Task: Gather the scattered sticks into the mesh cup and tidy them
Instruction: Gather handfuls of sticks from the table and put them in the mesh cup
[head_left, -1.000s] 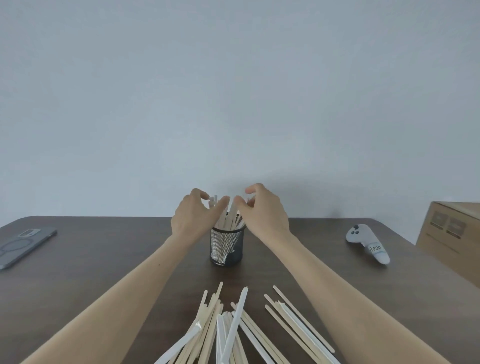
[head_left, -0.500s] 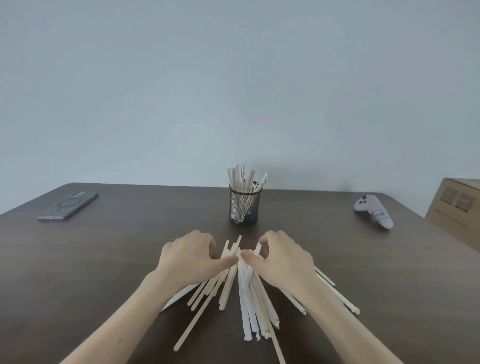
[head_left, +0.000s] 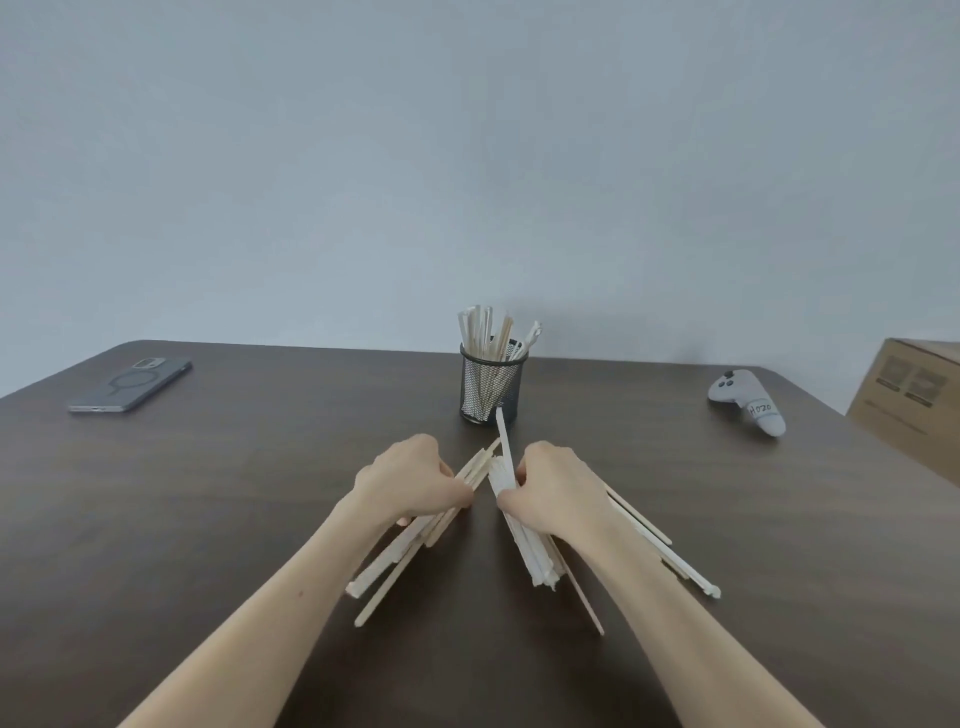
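A black mesh cup (head_left: 492, 387) stands upright at the middle back of the dark table, with several pale sticks (head_left: 488, 332) upright in it. Nearer me, my left hand (head_left: 410, 480) is closed around a bundle of wooden sticks (head_left: 395, 564) that slants down to the left. My right hand (head_left: 553, 491) is closed around a second bundle of whitish sticks (head_left: 535, 558), one of which pokes up toward the cup. A few more sticks (head_left: 660, 551) lie on the table under my right forearm.
A grey phone (head_left: 132, 385) lies at the back left. A grey hand controller (head_left: 748, 400) rests at the back right, and a cardboard box (head_left: 914, 400) stands beyond the table's right edge. A plain wall is behind.
My hands came back from the cup to the loose pile, closed on it, and split it into two bundles, one in each hand.
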